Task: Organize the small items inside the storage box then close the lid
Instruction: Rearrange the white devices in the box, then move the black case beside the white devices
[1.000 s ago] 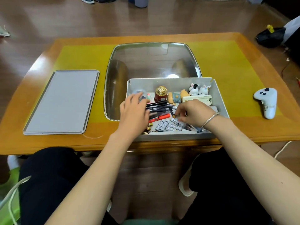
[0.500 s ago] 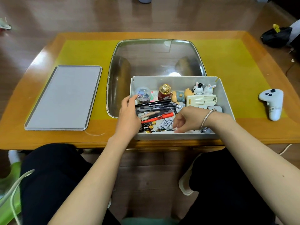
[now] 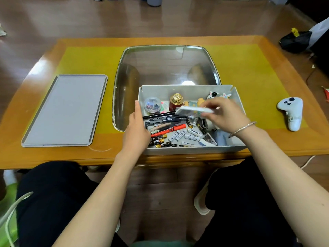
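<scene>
The grey storage box (image 3: 192, 150) sits at the table's near edge, full of small items. Its grey lid (image 3: 65, 109) lies flat on the table to the left. My left hand (image 3: 136, 129) rests against the box's left wall with straight fingers. Above the box's right half, my right hand (image 3: 226, 114) grips a flat white case (image 3: 191, 110) and holds it lifted. Inside lie pens (image 3: 165, 122), batteries (image 3: 179, 136), a clear round capsule (image 3: 152, 105), a red bottle with a gold cap (image 3: 176, 102) and small figurines (image 3: 213, 95).
A white game controller (image 3: 291, 113) lies on the table to the right. An oval glass panel (image 3: 165, 68) fills the table's middle behind the box. A black bag (image 3: 295, 41) lies on the floor at the far right.
My right hand rose from the batteries at the box's front and now holds the white case lifted. My left hand shifted from the pens to the box's left wall.
</scene>
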